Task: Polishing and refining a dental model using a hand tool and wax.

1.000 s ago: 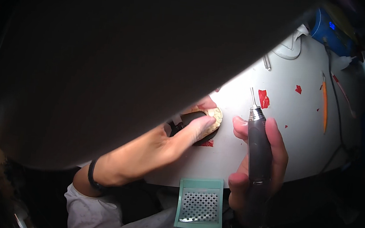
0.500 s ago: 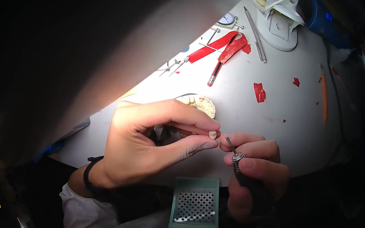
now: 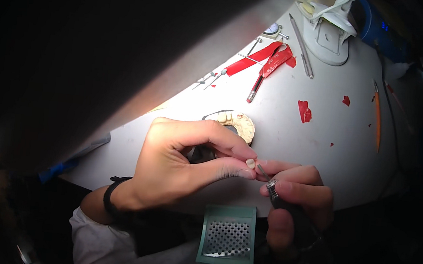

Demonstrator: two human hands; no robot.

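My left hand (image 3: 175, 161) pinches a small cream dental crown (image 3: 251, 163) between thumb and fingertips. In my right hand (image 3: 305, 193) is a dark rotary handpiece (image 3: 273, 188), its metal collar showing between the fingers. The thin bur (image 3: 263, 172) points up and left, with its tip close beside the crown; I cannot tell whether they touch. My right fingertips come right up to the left ones. Just behind my left hand lies a cream dental model (image 3: 243, 126), partly hidden by that hand.
A green tray with a perforated plate (image 3: 225, 260) sits below my hands. Farther back are a red strip (image 3: 252, 63), a pencil (image 3: 255, 89), red scraps (image 3: 304, 111), a silver pen-like tool (image 3: 301, 47), a white stand (image 3: 329, 44) and an orange-handled tool (image 3: 378, 118). A dark blurred shape (image 3: 102, 43) covers the upper left.
The left hand with the crown has shifted slightly right and down. The bur tip has come nearer the crown, and the crown appears turned. The whole view has shifted a little.
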